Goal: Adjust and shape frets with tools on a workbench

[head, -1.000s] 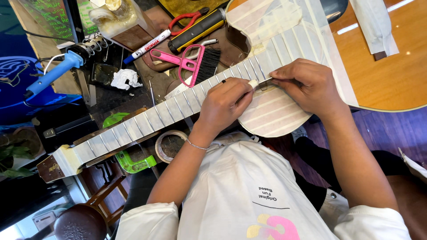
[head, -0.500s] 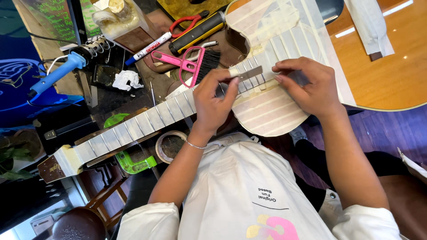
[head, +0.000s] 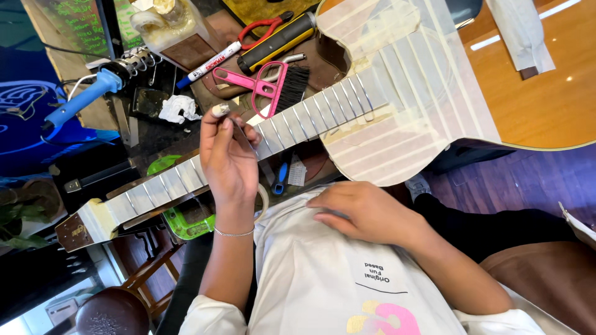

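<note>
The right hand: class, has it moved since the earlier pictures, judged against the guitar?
Yes. The right hand has left the taped guitar body and come back toward the person, now lying flat on the white shirt below the neck.

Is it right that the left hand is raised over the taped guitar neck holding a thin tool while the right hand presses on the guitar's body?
Not quite. In the head view the right hand rests on the white shirt, not the guitar body. The left hand is raised over the taped guitar neck with a thin tool.

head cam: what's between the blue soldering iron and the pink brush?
Head view: a crumpled white tissue lies between the soldering iron and the brush, on the dark bench.
</note>
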